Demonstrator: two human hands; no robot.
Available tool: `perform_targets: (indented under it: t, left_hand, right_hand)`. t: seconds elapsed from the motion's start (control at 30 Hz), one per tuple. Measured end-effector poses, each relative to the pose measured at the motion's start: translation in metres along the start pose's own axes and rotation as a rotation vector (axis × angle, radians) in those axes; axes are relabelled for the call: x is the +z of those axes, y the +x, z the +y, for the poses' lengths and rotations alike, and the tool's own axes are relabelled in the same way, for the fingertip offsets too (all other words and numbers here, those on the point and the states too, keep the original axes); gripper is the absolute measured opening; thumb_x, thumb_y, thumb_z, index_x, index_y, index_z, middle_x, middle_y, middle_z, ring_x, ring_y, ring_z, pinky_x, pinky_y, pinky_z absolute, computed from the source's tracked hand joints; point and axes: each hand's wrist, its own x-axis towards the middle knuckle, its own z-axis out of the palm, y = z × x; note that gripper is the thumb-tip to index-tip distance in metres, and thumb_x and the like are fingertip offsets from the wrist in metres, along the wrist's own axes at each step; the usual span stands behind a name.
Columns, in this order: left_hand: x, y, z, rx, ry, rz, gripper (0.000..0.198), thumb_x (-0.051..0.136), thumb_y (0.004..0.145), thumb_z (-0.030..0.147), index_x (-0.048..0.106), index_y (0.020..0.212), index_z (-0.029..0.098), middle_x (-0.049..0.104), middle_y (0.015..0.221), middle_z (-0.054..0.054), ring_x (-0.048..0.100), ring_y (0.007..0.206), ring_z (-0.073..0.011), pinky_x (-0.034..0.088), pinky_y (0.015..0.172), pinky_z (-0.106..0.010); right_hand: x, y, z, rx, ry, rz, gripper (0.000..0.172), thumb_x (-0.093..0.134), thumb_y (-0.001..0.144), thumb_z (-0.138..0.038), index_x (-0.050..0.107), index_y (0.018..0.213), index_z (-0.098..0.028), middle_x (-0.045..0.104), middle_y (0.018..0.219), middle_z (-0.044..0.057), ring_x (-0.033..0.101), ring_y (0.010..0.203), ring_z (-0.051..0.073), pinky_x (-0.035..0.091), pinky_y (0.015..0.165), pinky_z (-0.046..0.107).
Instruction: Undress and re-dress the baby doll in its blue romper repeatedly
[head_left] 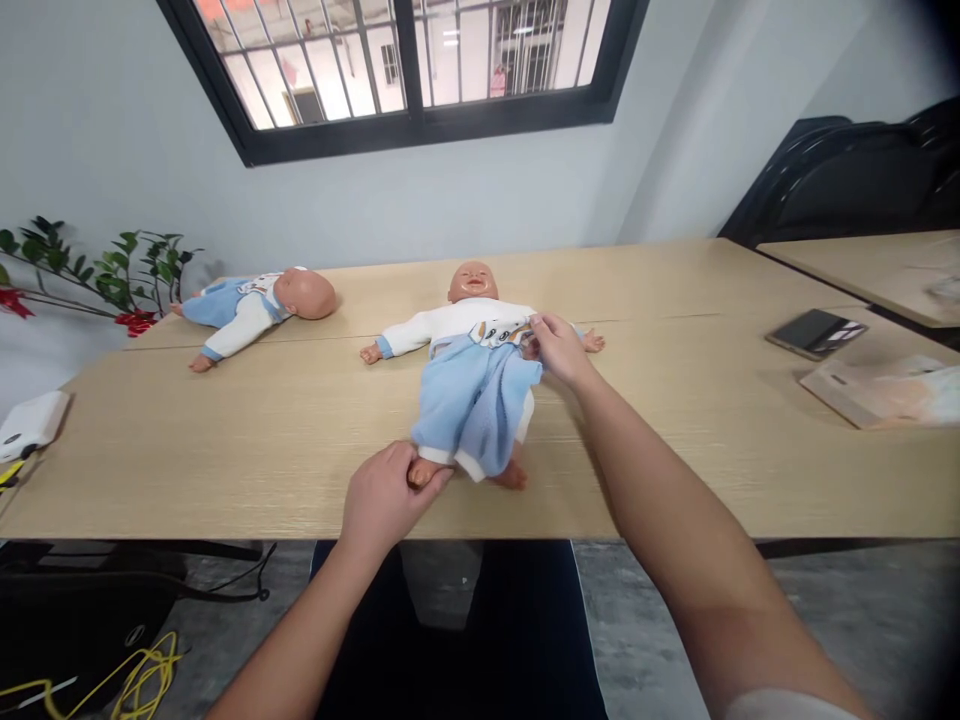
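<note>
Our two hands are apart, and both are on the same baby doll (474, 375). The doll lies on its back on the wooden table (225, 440), right in front of us, with its bald head (474, 280) away from us and its feet close to the table's near edge. Our left hand (382, 492) is wrapped around the foot (424, 472) on our left side. Our right hand (561, 350) is up by the doll's waist, and its fingers pinch the clothes (504, 330) there. We can't tell if they hold just the top or the pants too.

The doll has a white top (420, 330) with a blue cuff and a picture on the front, and loose light blue pants (454, 390) with white ends. The pants look bunched up. Both its arms stick out to the sides.

Another doll (255, 310) lies at the back left of the table, dressed in blue and white too. Near it is a green plant (116, 270) with a red bow (136, 322). A white box (31, 425) sits at the left edge. Well off to the right are a dark phone (816, 332) and a see-through packet (847, 395). A window (420, 122) with a black frame is in the wall.
</note>
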Motion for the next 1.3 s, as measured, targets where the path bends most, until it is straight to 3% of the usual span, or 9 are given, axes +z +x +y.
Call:
perform_targets:
  t: [0.17,0.27,0.53,0.7,0.83,0.9,1.07,1.2,1.3]
  left_hand:
    - [-0.001,0.001,-0.001,0.014,-0.014,-0.037,0.036,0.057,0.099,0.058,0.054,0.085,0.024,0.066,0.088,-0.004,0.064,0.087,-0.0273,0.04,0.073,-0.037]
    - [-0.001,-0.002,-0.006,0.03,-0.058,-0.019,0.034,0.056,0.1,0.055,0.055,0.084,0.024,0.066,0.089,-0.005,0.063,0.087,-0.0268,0.041,0.074,-0.037]
    - [-0.013,0.008,-0.034,0.039,-0.387,-0.129,0.044,0.04,0.106,0.053,0.063,0.083,0.023,0.069,0.09,-0.005,0.063,0.089,-0.024,0.046,0.081,-0.036]
    - [-0.03,0.063,-0.006,-0.066,-0.511,0.09,0.034,0.053,0.1,0.048,0.062,0.079,0.022,0.064,0.079,0.0,0.059,0.077,-0.0191,0.044,0.073,-0.032]
    - [-0.041,0.132,0.043,0.131,-0.515,0.288,0.023,0.054,0.098,0.036,0.062,0.084,0.02,0.066,0.084,-0.002,0.06,0.082,-0.018,0.047,0.08,-0.031]
    - [-0.043,0.168,0.06,0.231,-0.521,0.281,0.019,0.058,0.095,0.035,0.066,0.103,0.019,0.072,0.106,-0.006,0.064,0.099,-0.0205,0.049,0.092,-0.034]
    - [-0.04,0.233,0.071,0.476,-0.576,-0.073,0.071,0.07,0.088,0.05,0.051,0.146,0.013,0.052,0.156,-0.02,0.05,0.144,-0.0306,0.04,0.118,-0.044]
    - [-0.041,0.251,0.064,0.59,-0.54,-0.437,0.061,0.069,0.086,0.059,0.066,0.131,0.018,0.069,0.134,-0.01,0.062,0.123,-0.0276,0.047,0.106,-0.038]
    - [-0.045,0.255,0.057,0.583,-0.466,-0.571,0.05,0.069,0.084,0.063,0.074,0.106,0.017,0.073,0.1,-0.002,0.065,0.095,-0.0217,0.049,0.086,-0.031]
  right_hand:
    - [-0.019,-0.001,-0.007,-0.013,-0.018,-0.261,0.07,0.049,0.09,-0.087,0.065,0.074,-0.021,0.068,0.075,0.007,0.061,0.068,0.02,0.053,0.069,0.034]
    - [-0.032,-0.004,-0.008,0.15,0.006,-0.383,0.071,0.053,0.086,-0.089,0.064,0.07,-0.021,0.068,0.076,0.007,0.064,0.07,0.021,0.056,0.07,0.037]
    - [-0.042,-0.023,-0.022,0.285,0.194,-0.596,0.047,0.088,0.076,-0.058,0.075,0.097,-0.019,0.073,0.093,0.005,0.065,0.084,0.018,0.054,0.083,0.033]
    - [-0.036,-0.026,-0.033,0.273,0.224,-0.595,0.038,0.093,0.07,-0.047,0.072,0.084,-0.018,0.07,0.082,0.001,0.061,0.071,0.013,0.051,0.073,0.028]
    - [-0.028,-0.027,-0.036,0.228,0.374,-0.49,0.04,0.092,0.071,-0.051,0.074,0.085,-0.018,0.078,0.096,0.008,0.069,0.082,0.019,0.056,0.077,0.032]
    - [-0.023,-0.028,-0.038,0.217,0.468,-0.47,0.039,0.091,0.073,-0.051,0.075,0.088,-0.019,0.08,0.104,0.01,0.072,0.092,0.022,0.058,0.083,0.035]
    - [-0.014,-0.032,-0.048,0.092,0.594,-0.437,0.034,0.087,0.075,-0.049,0.073,0.084,-0.02,0.071,0.085,0.004,0.072,0.097,0.024,0.056,0.096,0.038]
    - [-0.012,-0.034,-0.056,0.044,0.71,-0.458,0.035,0.087,0.077,-0.047,0.062,0.073,-0.022,0.054,0.07,-0.002,0.073,0.088,0.025,0.056,0.098,0.042]
    - [-0.012,-0.034,-0.057,0.06,0.718,-0.408,0.035,0.085,0.08,-0.048,0.06,0.078,-0.022,0.052,0.07,-0.003,0.068,0.073,0.02,0.058,0.077,0.036]
